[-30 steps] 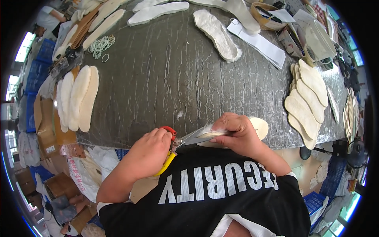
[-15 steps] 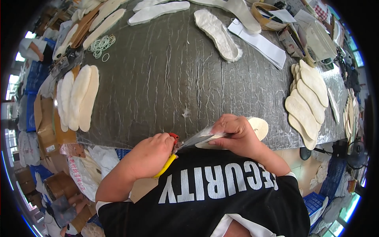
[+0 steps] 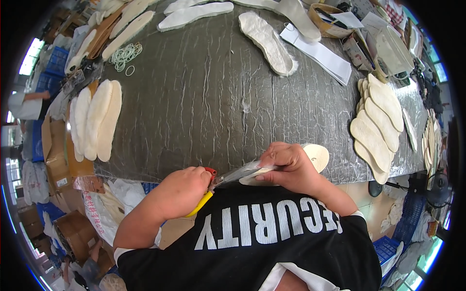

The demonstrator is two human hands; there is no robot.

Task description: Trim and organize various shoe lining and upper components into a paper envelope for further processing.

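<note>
My left hand [image 3: 183,190] is closed round the handles of a pair of scissors [image 3: 222,179], one handle red and the other yellow. The blades point right, toward the fingertips of my right hand [image 3: 290,165]. That hand pinches a cream insole [image 3: 316,156] with pale fluff along its edge, at the table's near edge. One rounded end of the insole shows right of my fingers, and part of its other end shows below the blades. Between the two, my right hand hides it. The blade tips run in among the fluff by my right thumb.
The dark, wrinkled table cover [image 3: 194,106] lies ahead. Fluffy insoles [image 3: 99,120] stand grouped at left; a fanned insole stack [image 3: 376,126] lies at right. Farther off are a single insole [image 3: 268,43], white paper strips [image 3: 318,54], rubber bands [image 3: 125,56] and a basket [image 3: 330,22].
My left hand and the scissors have shifted slightly left. My right hand, with the insole, has barely moved. In the left background, a person has changed position.
</note>
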